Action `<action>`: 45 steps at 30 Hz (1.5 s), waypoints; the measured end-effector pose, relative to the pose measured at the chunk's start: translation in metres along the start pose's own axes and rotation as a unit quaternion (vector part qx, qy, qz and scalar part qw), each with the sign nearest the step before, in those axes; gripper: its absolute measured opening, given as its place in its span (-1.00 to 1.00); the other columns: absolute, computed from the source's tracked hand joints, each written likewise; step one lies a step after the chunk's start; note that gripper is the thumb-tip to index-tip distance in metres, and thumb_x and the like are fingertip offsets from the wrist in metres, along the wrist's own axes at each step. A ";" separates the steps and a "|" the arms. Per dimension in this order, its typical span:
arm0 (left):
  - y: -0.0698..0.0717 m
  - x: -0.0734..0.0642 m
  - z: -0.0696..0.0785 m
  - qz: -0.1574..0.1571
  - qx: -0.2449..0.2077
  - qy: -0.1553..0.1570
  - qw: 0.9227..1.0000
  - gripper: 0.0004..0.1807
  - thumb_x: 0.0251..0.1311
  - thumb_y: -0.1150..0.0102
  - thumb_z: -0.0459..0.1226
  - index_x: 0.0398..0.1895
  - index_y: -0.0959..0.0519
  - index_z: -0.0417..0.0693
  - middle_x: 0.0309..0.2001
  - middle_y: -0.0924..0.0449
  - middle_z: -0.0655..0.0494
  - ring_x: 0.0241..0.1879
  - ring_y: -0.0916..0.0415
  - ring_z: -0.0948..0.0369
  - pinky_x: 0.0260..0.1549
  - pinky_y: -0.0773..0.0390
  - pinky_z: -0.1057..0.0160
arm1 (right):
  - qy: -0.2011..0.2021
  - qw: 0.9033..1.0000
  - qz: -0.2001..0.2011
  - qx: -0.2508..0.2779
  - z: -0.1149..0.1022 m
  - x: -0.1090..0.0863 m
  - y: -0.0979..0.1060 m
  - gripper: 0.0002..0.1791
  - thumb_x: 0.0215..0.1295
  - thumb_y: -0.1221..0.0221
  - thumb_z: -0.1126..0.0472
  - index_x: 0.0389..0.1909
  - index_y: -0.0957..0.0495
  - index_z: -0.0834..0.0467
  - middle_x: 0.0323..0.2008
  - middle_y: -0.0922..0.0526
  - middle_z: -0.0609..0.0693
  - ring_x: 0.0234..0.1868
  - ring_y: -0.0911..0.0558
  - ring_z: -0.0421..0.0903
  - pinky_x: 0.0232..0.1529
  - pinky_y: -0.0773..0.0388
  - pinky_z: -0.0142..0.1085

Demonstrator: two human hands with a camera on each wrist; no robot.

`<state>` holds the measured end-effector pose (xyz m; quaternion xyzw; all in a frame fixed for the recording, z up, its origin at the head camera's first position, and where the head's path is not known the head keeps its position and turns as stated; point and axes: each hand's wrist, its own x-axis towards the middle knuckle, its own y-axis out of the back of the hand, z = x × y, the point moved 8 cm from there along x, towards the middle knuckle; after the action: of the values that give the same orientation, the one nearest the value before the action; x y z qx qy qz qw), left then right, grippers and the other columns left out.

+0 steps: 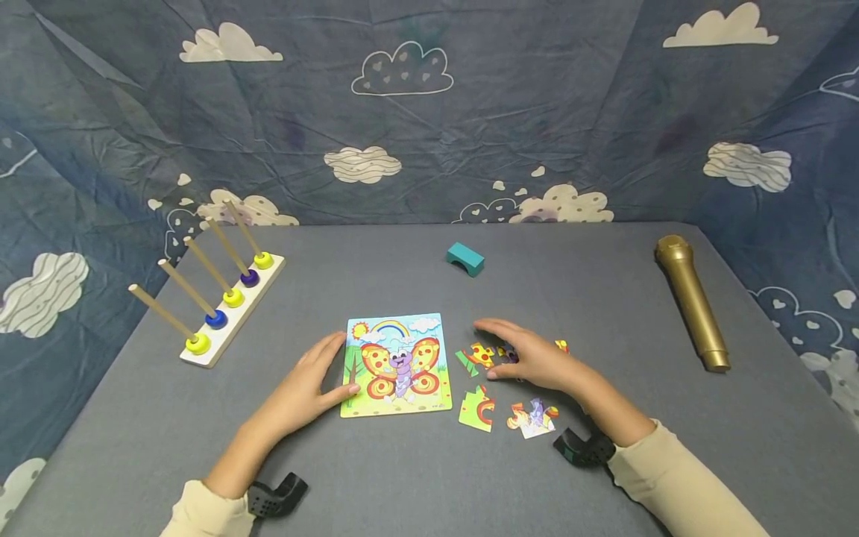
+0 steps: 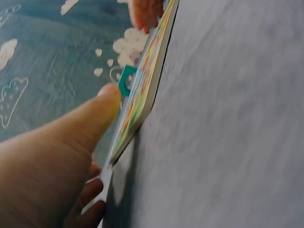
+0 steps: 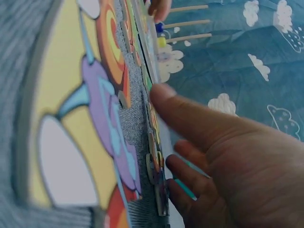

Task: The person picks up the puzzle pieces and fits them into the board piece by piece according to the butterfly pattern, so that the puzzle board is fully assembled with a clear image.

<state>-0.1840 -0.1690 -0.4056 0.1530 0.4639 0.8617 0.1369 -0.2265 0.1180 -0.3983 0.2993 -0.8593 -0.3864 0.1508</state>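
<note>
A square butterfly picture puzzle (image 1: 396, 365) lies flat on the grey table. My left hand (image 1: 298, 395) rests at its left side, fingertips by the left edge and thumb over the lower left; in the left wrist view the thumb (image 2: 102, 107) is extended near the board. Right of the board are several loose puzzle pieces, among them a green and red piece (image 1: 475, 410) and one with a purple body part (image 1: 533, 419). Over the upper pieces my right hand (image 1: 533, 358) is spread, thumb apart from fingers, partly hiding them. It grips nothing visible.
A white peg stand (image 1: 236, 313) with slanting wooden pegs and yellow, blue and purple beads stands at the left. A teal arch block (image 1: 465, 259) lies near the back edge. On the right is a gold microphone (image 1: 693, 302). Cloud-patterned cloth hangs behind.
</note>
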 end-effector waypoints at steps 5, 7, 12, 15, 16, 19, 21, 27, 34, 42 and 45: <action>-0.002 -0.003 -0.009 -0.043 -0.049 0.001 0.998 -0.11 -0.02 -0.25 0.02 0.33 -0.12 -0.16 0.29 -0.11 -0.13 0.26 -0.01 -0.08 0.12 -0.11 -0.11 | 0.006 1.000 -0.014 -0.022 0.003 0.000 -0.003 -0.27 0.05 -0.28 0.09 0.27 -0.25 0.12 0.21 -0.31 0.08 0.23 -0.24 0.05 0.14 -0.20 -0.02; -0.001 -0.003 -0.010 -0.052 -0.053 -0.007 0.997 -0.11 -0.04 -0.28 0.01 0.32 -0.15 -0.16 0.28 -0.12 -0.12 0.26 -0.02 -0.07 0.13 -0.11 -0.10 | 0.015 0.999 -0.017 -0.028 0.001 0.001 -0.003 -0.31 0.06 -0.28 0.11 0.24 -0.29 0.11 0.18 -0.35 0.05 0.21 -0.27 0.02 0.13 -0.21 -0.04; -0.002 -0.003 -0.010 -0.056 -0.048 -0.019 0.997 -0.12 -0.06 -0.30 0.00 0.30 -0.18 -0.16 0.28 -0.13 -0.12 0.26 -0.02 -0.07 0.13 -0.10 -0.09 | 0.041 0.998 -0.024 -0.049 -0.005 0.003 -0.004 -0.41 0.08 -0.26 0.15 0.18 -0.38 0.11 0.11 -0.42 0.04 0.16 -0.33 0.01 0.10 -0.25 -0.03; -0.003 -0.003 -0.011 -0.056 -0.048 -0.018 0.997 -0.12 -0.07 -0.30 0.01 0.30 -0.18 -0.16 0.28 -0.13 -0.11 0.26 -0.02 -0.07 0.13 -0.11 -0.10 | 0.054 0.996 -0.019 -0.069 -0.010 0.004 -0.005 -0.47 0.07 -0.27 0.15 0.12 -0.44 0.15 0.04 -0.45 0.05 0.08 -0.38 0.00 0.04 -0.31 -0.05; -0.003 -0.003 -0.011 -0.056 -0.048 -0.018 0.997 -0.12 -0.07 -0.30 0.01 0.31 -0.18 -0.16 0.28 -0.13 -0.11 0.26 -0.02 -0.06 0.13 -0.11 -0.10 | 0.056 0.996 -0.015 -0.074 -0.011 0.004 -0.004 -0.48 0.07 -0.27 0.14 0.10 -0.46 0.17 0.02 -0.46 0.05 0.05 -0.40 0.00 0.02 -0.33 -0.06; -0.003 -0.003 -0.011 -0.054 -0.046 -0.017 0.997 -0.11 -0.07 -0.30 0.02 0.31 -0.18 -0.16 0.28 -0.14 -0.10 0.25 -0.02 -0.06 0.12 -0.11 -0.10 | 0.053 0.995 -0.002 -0.086 -0.015 0.005 -0.003 -0.52 0.08 -0.27 0.13 0.05 -0.49 0.20 -0.06 -0.46 0.03 -0.05 -0.42 -0.04 -0.06 -0.38 -0.10; -0.003 -0.003 -0.011 -0.053 -0.045 -0.018 0.997 -0.12 -0.07 -0.30 0.02 0.30 -0.18 -0.15 0.28 -0.14 -0.09 0.25 -0.02 -0.06 0.12 -0.11 -0.10 | 0.045 0.995 0.006 -0.087 -0.017 0.005 -0.001 -0.52 0.08 -0.26 0.12 0.03 -0.50 0.20 -0.08 -0.46 0.02 -0.08 -0.43 -0.06 -0.09 -0.40 -0.13; -0.003 -0.003 -0.011 -0.046 -0.044 -0.021 0.998 -0.12 -0.08 -0.31 0.01 0.30 -0.20 -0.15 0.27 -0.16 -0.08 0.25 -0.03 -0.05 0.12 -0.11 -0.10 | 0.061 0.995 0.042 -0.068 -0.047 0.008 0.006 -0.49 0.04 -0.29 0.12 0.04 -0.49 0.21 -0.06 -0.43 0.02 -0.10 -0.45 -0.09 -0.14 -0.44 -0.18; -0.003 -0.003 -0.011 -0.042 -0.039 -0.019 0.998 -0.12 -0.09 -0.30 0.04 0.30 -0.20 -0.12 0.27 -0.16 -0.06 0.25 -0.04 -0.04 0.10 -0.14 -0.11 | 0.136 0.985 0.103 -0.031 -0.104 0.022 0.002 -0.49 0.02 -0.31 0.15 0.02 -0.50 0.23 -0.05 -0.43 0.02 -0.09 -0.45 -0.13 -0.14 -0.45 -0.29; -0.002 -0.003 -0.012 -0.036 -0.044 -0.026 0.998 -0.13 -0.08 -0.31 0.02 0.29 -0.21 -0.13 0.27 -0.18 -0.05 0.24 -0.05 -0.03 0.11 -0.13 -0.10 | 0.133 0.985 0.107 -0.031 -0.133 0.055 -0.033 -0.50 0.03 -0.30 0.13 0.02 -0.50 0.23 -0.10 -0.46 0.02 -0.10 -0.48 -0.14 -0.10 -0.43 -0.32; -0.002 -0.003 -0.011 -0.037 -0.045 -0.025 0.998 -0.13 -0.07 -0.29 0.03 0.30 -0.20 -0.11 0.27 -0.16 -0.04 0.24 -0.05 -0.03 0.11 -0.13 -0.11 | 0.100 0.991 0.079 -0.038 -0.123 0.069 -0.051 -0.53 0.08 -0.27 0.12 0.02 -0.50 0.21 -0.10 -0.46 0.00 -0.11 -0.47 -0.16 -0.10 -0.42 -0.34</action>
<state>-0.1856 -0.1770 -0.4134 0.1509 0.4261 0.8720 0.1877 -0.1991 -0.0230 -0.3543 0.2619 -0.8454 -0.3740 0.2772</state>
